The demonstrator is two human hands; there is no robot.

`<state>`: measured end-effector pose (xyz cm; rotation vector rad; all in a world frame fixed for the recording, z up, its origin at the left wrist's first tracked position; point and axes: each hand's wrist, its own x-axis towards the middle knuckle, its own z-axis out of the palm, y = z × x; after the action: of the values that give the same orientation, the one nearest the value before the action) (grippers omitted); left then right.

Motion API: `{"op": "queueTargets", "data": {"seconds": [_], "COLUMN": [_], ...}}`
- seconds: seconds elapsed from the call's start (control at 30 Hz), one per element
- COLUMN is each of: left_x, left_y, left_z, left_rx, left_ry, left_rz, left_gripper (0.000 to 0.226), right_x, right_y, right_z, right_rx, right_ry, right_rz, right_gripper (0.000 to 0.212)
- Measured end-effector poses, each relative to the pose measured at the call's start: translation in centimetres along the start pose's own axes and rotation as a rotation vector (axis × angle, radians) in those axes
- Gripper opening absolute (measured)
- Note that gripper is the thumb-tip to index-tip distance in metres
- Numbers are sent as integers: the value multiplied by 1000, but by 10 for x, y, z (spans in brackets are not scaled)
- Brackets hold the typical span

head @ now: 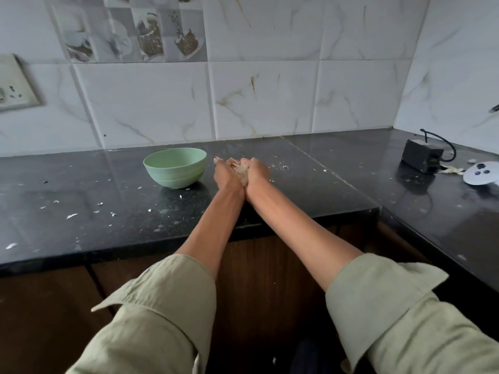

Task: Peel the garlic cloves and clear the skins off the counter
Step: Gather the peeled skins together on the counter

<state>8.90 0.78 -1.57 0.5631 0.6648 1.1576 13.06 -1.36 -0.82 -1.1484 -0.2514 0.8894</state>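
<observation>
While the black counter (81, 228) fills the middle band of the frame, flecked with loose skin scraps (71, 216) toward the lower left, a green bowl (175, 167) sits left of centre. Just right of the bowl, at centre frame, the left hand (226, 175) and right hand (258, 172) press side by side, fingers curled, clamping a pale wad of garlic skins (242, 171) between them above the counter.

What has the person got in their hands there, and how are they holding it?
A heap of garlic skins, cupped between the left hand and right hand, pressed in from both sides, beside the green bowl.
</observation>
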Motion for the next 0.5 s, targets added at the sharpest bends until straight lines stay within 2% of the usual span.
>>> {"op": "queueTargets", "data": {"seconds": [0.07,0.17,0.3,0.5], "left_x": [-6,-15,-27,-69], "left_y": [1,-1,5,40], "left_z": [-1,2,1,-14], "left_rx": [-75,-163,-212,-295], "left_ry": [-7,-36,-30,-108], "left_rz": [0,10,35,113], "left_gripper": [47,49,48,49], "right_x": [-7,-10,-17,-52], "right_y": [2,3,2,8], "right_z": [-2,-3,-4,11], "right_rx": [114,299,319,402], "right_ry": [0,-42,-31,-235], "right_rz": [-10,-20,-10,-32], "right_gripper": [18,34,37,38]}}
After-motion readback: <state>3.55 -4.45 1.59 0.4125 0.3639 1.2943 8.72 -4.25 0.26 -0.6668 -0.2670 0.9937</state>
